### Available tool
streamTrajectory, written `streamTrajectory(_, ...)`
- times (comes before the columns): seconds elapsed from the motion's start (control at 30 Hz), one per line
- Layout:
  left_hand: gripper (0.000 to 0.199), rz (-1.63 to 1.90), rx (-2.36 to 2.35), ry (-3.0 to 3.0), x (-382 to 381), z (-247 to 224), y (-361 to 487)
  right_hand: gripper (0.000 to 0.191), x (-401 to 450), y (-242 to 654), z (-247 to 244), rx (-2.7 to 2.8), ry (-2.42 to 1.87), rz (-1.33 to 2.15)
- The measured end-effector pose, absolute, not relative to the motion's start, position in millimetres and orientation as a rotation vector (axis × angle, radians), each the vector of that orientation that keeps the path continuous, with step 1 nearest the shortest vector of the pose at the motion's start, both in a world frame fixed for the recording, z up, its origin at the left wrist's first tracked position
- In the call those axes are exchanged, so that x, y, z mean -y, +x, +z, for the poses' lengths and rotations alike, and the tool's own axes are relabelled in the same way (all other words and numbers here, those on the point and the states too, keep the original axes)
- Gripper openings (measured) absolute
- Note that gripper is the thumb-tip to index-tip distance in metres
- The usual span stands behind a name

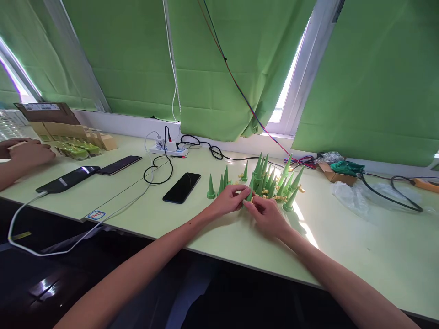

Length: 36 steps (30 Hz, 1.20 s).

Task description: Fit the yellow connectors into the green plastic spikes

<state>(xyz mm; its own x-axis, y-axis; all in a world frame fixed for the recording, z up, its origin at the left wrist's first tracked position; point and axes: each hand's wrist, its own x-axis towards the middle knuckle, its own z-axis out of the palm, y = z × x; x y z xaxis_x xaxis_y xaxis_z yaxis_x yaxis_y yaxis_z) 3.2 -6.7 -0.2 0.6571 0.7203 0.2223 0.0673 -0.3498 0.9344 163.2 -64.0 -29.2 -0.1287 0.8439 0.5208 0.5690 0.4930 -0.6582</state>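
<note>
My left hand (233, 199) pinches a green cone (250, 191) near the front of a cluster of green cones (265, 176). Close against it on the right, my right hand (265, 214) has its fingers closed at a small yellow piece (252, 199) by the base of the same cone. Several cones in the cluster stand upright and others lean, with small yellow pieces among them. One upright cone (211, 187) stands apart to the left.
A black phone (181, 188) lies left of my hands. Farther left are a power bank (67, 180), another phone (119, 165), a power strip (168, 150) and cables. Another person's hands (30, 153) are at the far left near cardboard boxes. Plastic bags (350, 196) lie right.
</note>
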Motion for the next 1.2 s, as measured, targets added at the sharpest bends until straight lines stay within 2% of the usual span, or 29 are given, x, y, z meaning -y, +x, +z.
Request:
streamTrajectory(0.53, 0.049, 0.767, -0.668, 1.960, 7.3, -2.6, 1.9, 0.048, 64.1, 161.9, -33.5, 1.925, -1.229, 0.309)
streamTrajectory(1.2, 0.046, 0.765, -0.672, 1.962, 11.0, 0.3, -1.5, 0.047, 62.6, 160.4, -35.6, 1.960, -1.252, 0.344)
